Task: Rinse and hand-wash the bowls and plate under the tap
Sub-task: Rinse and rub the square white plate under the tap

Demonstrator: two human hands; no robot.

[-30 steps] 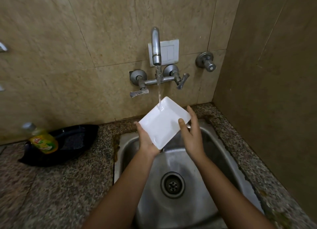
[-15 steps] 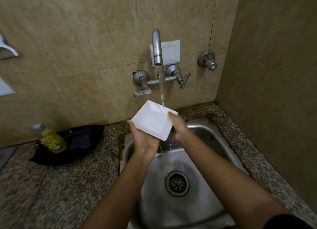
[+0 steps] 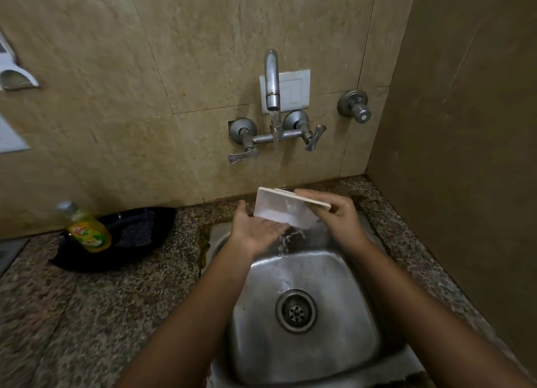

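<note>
Granite tabletop point(image 3: 116, 300), speckled; steel sink point(image 3: 343, 271) below left fingers point(image 3: 276, 230), flat against white plate point(image 3: 279, 209); right fingers point(image 3: 319, 196) grip its rim; beige wall tiles point(image 3: 203, 53) beyond.

Both forearms extended forward, left hand point(image 3: 255, 232) laid flat beneath the white plate point(image 3: 283, 210), fingers straightened, right hand point(image 3: 341, 217) curled round its edge

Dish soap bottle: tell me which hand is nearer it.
Left. The left hand is right of the soap bottle; the right hand is farther right, gripping the white dish.
</note>
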